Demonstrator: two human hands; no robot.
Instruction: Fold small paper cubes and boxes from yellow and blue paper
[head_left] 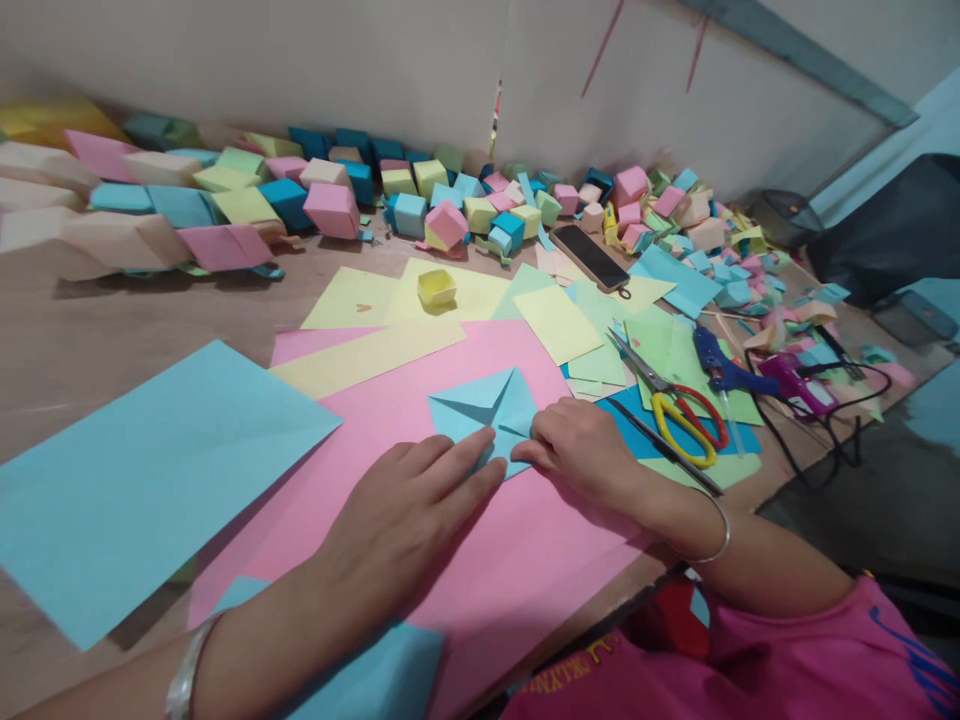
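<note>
A square of light blue paper (480,392) lies on a large pink sheet (525,570), its corners folded in toward the middle. Flat on the paper's near left part rests my left hand (405,510), its fingers stretched out and the fingertips close to the centre. My right hand (581,450) has its fingers curled and pinches the right edge of the blue paper. The near edge of the fold is partly hidden beneath my hands.
Scissors (664,385), a dark slim tool (664,447) and a blue glue gun (724,365) lie to the right. A phone (589,258) and a small yellow paper box (436,288) are farther back. Several paper cubes (330,210) line the wall. A blue sheet (157,480) lies left.
</note>
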